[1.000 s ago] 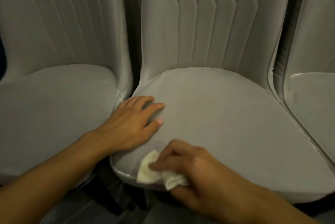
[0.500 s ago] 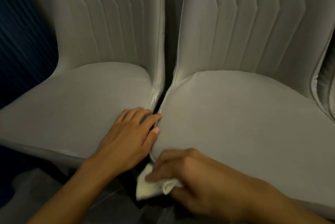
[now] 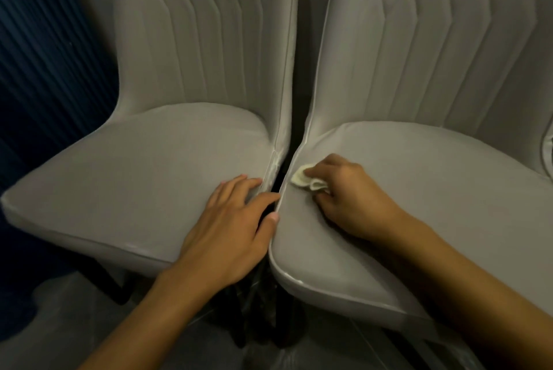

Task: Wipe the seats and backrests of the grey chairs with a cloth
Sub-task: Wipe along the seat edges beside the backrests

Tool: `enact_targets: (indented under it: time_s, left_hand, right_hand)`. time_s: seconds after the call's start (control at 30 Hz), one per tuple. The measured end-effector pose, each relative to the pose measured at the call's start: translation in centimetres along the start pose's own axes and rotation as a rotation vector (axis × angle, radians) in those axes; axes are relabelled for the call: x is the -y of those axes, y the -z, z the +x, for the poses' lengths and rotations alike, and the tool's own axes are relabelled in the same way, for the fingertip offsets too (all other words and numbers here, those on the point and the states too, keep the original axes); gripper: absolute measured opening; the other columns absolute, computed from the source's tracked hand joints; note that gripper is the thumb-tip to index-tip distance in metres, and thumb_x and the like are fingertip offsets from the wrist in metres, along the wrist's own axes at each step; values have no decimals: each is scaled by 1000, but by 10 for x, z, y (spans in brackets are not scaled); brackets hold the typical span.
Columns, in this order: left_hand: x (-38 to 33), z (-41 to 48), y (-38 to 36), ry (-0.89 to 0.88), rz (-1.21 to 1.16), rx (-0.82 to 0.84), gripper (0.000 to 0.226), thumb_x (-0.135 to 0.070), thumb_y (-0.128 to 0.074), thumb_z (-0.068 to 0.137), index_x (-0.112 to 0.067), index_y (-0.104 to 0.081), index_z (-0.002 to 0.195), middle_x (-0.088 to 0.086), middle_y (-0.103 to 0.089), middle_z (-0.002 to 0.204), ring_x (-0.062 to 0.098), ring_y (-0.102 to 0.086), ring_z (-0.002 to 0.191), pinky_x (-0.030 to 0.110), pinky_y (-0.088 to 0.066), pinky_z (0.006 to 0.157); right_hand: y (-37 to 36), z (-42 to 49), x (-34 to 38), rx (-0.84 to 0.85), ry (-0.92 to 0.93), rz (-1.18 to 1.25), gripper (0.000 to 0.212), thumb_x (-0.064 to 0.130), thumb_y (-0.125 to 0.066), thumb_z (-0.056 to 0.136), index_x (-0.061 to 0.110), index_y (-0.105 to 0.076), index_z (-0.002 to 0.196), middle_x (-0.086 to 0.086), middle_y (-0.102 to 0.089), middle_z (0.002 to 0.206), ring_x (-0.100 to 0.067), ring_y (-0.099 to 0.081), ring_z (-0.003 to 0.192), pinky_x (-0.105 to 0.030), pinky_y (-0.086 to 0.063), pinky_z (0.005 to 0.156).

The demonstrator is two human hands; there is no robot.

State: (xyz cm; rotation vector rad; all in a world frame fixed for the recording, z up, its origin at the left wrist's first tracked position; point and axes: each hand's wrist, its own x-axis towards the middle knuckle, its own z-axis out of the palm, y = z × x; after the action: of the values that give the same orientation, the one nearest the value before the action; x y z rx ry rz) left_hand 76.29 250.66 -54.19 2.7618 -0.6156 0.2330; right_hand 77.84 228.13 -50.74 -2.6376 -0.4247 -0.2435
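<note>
Cloth (image 3: 305,182) is a small bunched-up cream rag. It's lying on the seat of the right chair (image 3: 434,205), right at that seat's left edge toward the back, just beside the gap (image 3: 274,182) between the two chairs. The right hand (image 3: 350,202) has it clamped: knuckles up, fingers curled over the top and pressing it down onto the seat, with most of the cloth poking out to the left of the fingertips. I can't really make out what the thumb is doing under there.

The left hand (image 3: 230,229) is flat and spread with nothing in it. The palm rests on the front right part of the left chair (image 3: 134,178) and the fingers point toward the backrest. The index finger and thumb reach over the gap, and the thumb tip touches the piped edge of the right chair.

Both chairs are grey and padded, standing side by side and nearly touching. Each backrest has vertical zigzag stitching, on the left one (image 3: 203,28) and the right one (image 3: 434,40) alike. There's a sliver of a third chair (image 3: 547,154) at the far right edge. Under the left chair you can see a dark leg (image 3: 118,289) on a grey floor (image 3: 74,310), and there's a dark blue ribbed wall (image 3: 45,55) off to the left.
</note>
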Motion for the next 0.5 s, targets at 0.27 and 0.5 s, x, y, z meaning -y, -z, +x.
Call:
enact_targets:
  time_s: [0.27, 0.5]
  left_hand:
    - [-1, 1, 0, 13, -38, 15, 57, -60, -24, 95, -41, -47, 144, -8, -36, 155, 14, -21, 148, 33, -18, 122]
    - [2, 2, 3, 30, -96, -49, 55, -54, -27, 93, -42, -59, 136, -3, -39, 155, 17, -21, 149, 36, -21, 122]
  right_hand:
    - [22, 12, -36, -31, 85, -28, 37, -1, -65, 80, 15, -73, 113, -5, -67, 112, -25, -64, 103, -32, -49, 94]
    - [14, -11, -5, 55, 193, 47, 38, 3, -60, 81, 14, -71, 115, -3, -67, 114, -19, -64, 105, -24, -46, 96]
